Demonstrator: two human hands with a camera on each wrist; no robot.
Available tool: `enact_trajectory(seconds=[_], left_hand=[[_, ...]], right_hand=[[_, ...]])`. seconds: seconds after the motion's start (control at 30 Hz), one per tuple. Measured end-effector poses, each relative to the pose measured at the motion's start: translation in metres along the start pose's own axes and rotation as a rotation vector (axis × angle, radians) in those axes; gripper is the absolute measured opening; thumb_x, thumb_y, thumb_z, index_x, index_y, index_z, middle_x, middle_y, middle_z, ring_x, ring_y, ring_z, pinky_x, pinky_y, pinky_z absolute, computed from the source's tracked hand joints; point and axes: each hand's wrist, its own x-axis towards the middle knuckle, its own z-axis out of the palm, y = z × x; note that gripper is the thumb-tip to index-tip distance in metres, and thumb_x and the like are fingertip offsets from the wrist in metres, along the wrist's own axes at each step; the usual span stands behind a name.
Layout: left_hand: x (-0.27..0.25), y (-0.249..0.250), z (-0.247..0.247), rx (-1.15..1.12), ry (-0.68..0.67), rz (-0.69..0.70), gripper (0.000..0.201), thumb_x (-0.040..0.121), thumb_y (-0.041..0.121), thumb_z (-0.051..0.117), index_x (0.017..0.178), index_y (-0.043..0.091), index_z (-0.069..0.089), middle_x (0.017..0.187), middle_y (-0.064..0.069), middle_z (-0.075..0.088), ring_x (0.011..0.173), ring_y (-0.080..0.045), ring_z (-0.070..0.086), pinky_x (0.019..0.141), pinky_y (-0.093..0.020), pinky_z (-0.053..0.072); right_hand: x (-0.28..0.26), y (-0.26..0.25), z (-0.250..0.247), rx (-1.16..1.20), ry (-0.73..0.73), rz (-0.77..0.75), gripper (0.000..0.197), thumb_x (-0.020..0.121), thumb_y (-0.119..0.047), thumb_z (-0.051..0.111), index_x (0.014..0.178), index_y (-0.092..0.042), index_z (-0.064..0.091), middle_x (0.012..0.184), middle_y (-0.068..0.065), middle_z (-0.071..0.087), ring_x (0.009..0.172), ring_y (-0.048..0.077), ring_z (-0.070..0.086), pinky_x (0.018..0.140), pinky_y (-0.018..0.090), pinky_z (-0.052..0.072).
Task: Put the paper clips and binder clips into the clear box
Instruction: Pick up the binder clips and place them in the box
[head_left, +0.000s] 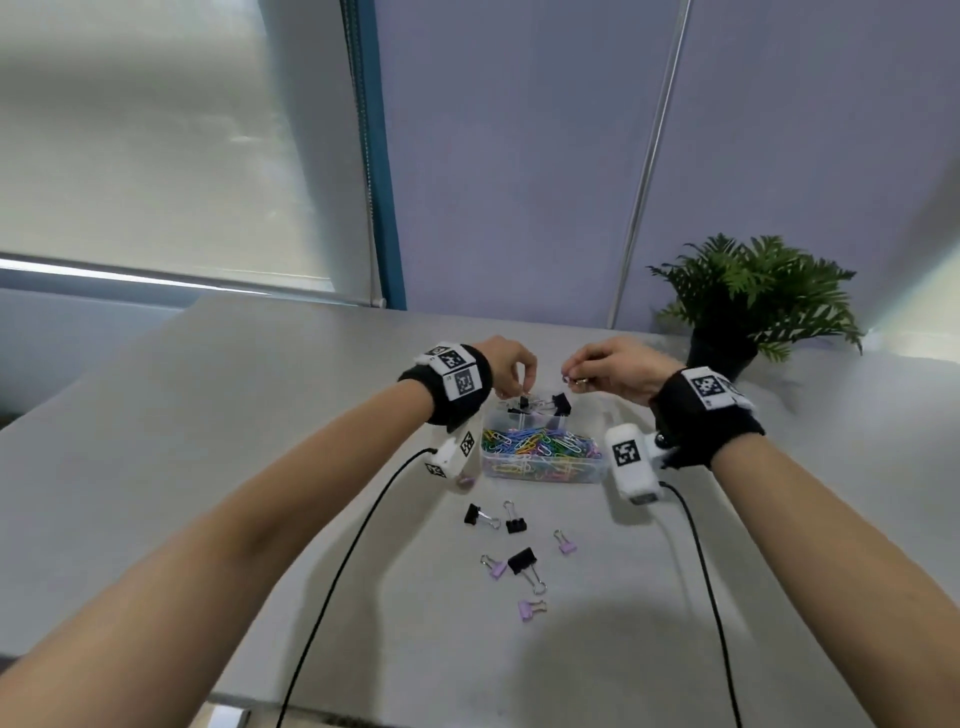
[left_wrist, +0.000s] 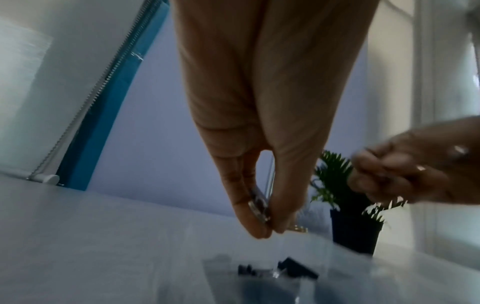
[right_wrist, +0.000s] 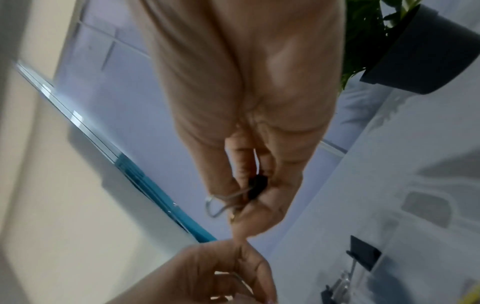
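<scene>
The clear box (head_left: 597, 470) sits mid-table, its near compartment full of coloured paper clips (head_left: 540, 447) and its far one holding black binder clips (head_left: 561, 404). My left hand (head_left: 519, 388) hovers over the far compartment and pinches a small clip (left_wrist: 257, 205) by its metal part between thumb and fingers (left_wrist: 255, 228). My right hand (head_left: 571, 376) is level with it, just right of the box's far end, and grips a black binder clip (right_wrist: 257, 185) whose wire handles (right_wrist: 215, 205) stick out. Several loose binder clips, black (head_left: 515, 522) and purple (head_left: 496, 567), lie on the table in front of the box.
A potted fern (head_left: 753, 291) in a dark pot (head_left: 722, 353) stands at the back right, close to my right hand. Two black cables (head_left: 332, 582) run from the wrist cameras to the near table edge. A window blind and a purple wall are behind the grey table (head_left: 208, 415).
</scene>
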Motion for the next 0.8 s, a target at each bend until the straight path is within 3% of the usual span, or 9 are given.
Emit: enact_trajectory(seconds=[0.1,0.17,0.27,0.33,0.4,0.47,0.57,0.67,0.8], left_hand=[[0.008,0.003,0.010,0.038,-0.018,-0.001,0.022,0.084,0.007,0.063,0.106,0.008,0.065,0.107,-0.014,0.070,0.085,-0.021,0.063,0.091,-0.031,0.048],[0.003,0.002,0.012,0.051,0.004,0.027,0.025,0.085,0.012,0.063,0.111,0.011,0.064,0.114,-0.012,0.066,0.100,-0.025,0.063,0.091,-0.027,0.044],[-0.019,0.001,0.011,0.092,0.077,0.069,0.022,0.087,0.012,0.060,0.109,0.010,0.065,0.113,-0.012,0.065,0.101,-0.025,0.062,0.086,-0.027,0.043],[-0.041,-0.001,0.010,0.134,0.137,0.073,0.018,0.088,0.012,0.058,0.104,0.006,0.065,0.108,-0.012,0.065,0.097,-0.024,0.061,0.080,-0.025,0.040],[-0.063,-0.004,0.012,0.151,0.118,0.032,0.017,0.089,0.016,0.057,0.100,0.005,0.064,0.104,-0.013,0.067,0.091,-0.024,0.061,0.082,-0.027,0.044],[-0.083,-0.010,0.019,0.130,-0.048,-0.069,0.023,0.088,0.028,0.059,0.102,0.009,0.061,0.104,-0.012,0.067,0.082,-0.020,0.060,0.080,-0.032,0.051],[-0.105,-0.012,0.035,0.164,-0.294,-0.178,0.054,0.078,0.047,0.066,0.119,0.016,0.049,0.118,-0.008,0.057,0.088,-0.019,0.056,0.075,-0.032,0.052],[-0.114,-0.004,0.052,0.206,-0.300,-0.194,0.081,0.070,0.052,0.072,0.134,0.019,0.034,0.128,-0.008,0.039,0.114,-0.027,0.047,0.099,-0.041,0.043],[-0.108,0.001,0.075,0.224,-0.194,-0.213,0.079,0.064,0.051,0.077,0.123,0.012,0.040,0.125,-0.012,0.039,0.116,-0.030,0.043,0.098,-0.043,0.042]], right_hand=[[0.024,0.008,0.004,0.017,0.148,0.048,0.022,0.085,0.016,0.049,0.068,0.003,0.056,0.072,0.016,0.054,0.066,0.023,0.055,0.051,0.016,0.055],[0.034,0.016,0.007,-0.059,0.175,0.107,0.018,0.086,0.011,0.051,0.071,0.003,0.055,0.073,0.016,0.053,0.066,0.022,0.056,0.050,0.021,0.055],[0.032,0.019,0.011,-0.437,0.098,0.137,0.012,0.087,0.002,0.053,0.096,-0.002,0.060,0.087,0.014,0.057,0.080,0.025,0.057,0.070,0.034,0.055],[0.017,0.013,0.014,-0.778,0.106,0.011,0.022,0.087,-0.003,0.052,0.107,-0.005,0.062,0.100,0.012,0.060,0.093,0.026,0.058,0.084,0.035,0.050],[-0.010,0.005,0.021,-0.958,0.109,-0.217,0.022,0.088,-0.006,0.053,0.107,-0.006,0.062,0.107,0.010,0.064,0.100,0.024,0.059,0.084,0.025,0.042],[-0.041,0.002,0.032,-0.987,-0.017,-0.377,0.017,0.088,-0.007,0.055,0.103,-0.005,0.062,0.104,0.009,0.065,0.095,0.020,0.059,0.079,0.019,0.040],[-0.075,0.015,0.048,-1.096,-0.368,-0.341,0.024,0.085,-0.011,0.061,0.109,-0.008,0.058,0.106,0.007,0.062,0.088,0.015,0.054,0.079,0.023,0.043],[-0.088,0.038,0.059,-1.289,-0.548,-0.133,0.046,0.081,-0.020,0.067,0.122,-0.014,0.047,0.111,0.003,0.050,0.089,0.013,0.042,0.079,0.029,0.040],[-0.083,0.057,0.066,-1.241,-0.469,-0.156,0.035,0.077,-0.013,0.070,0.107,-0.009,0.052,0.094,-0.001,0.041,0.084,0.015,0.038,0.070,0.028,0.033]])
